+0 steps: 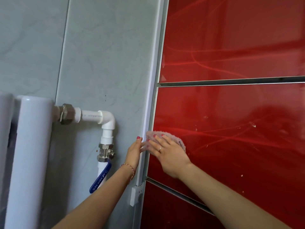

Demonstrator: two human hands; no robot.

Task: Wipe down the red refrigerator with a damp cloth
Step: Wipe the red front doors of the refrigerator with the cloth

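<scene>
Backdrop: grey tiled wall [99, 63], white radiator [28, 154].
Right hand [168, 154]: flat fingers press cloth [165, 138] onto red refrigerator [231, 129], spreading wiping pressure.
Left hand [134, 151]: fingers straight, bracing on white edge trim [149, 100], holding nothing.

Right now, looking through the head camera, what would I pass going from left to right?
White radiator → white pipe elbow → blue valve handle → left hand → pink cloth under the right hand → red refrigerator door.

- Even, soft daylight; my view is bright throughout.
- Glossy red refrigerator [231, 113] door shows streaky glare and blurred reflections.
- Wide-angle bowing bends straight edges near the frame sides.
- Slight softness overall.
</scene>
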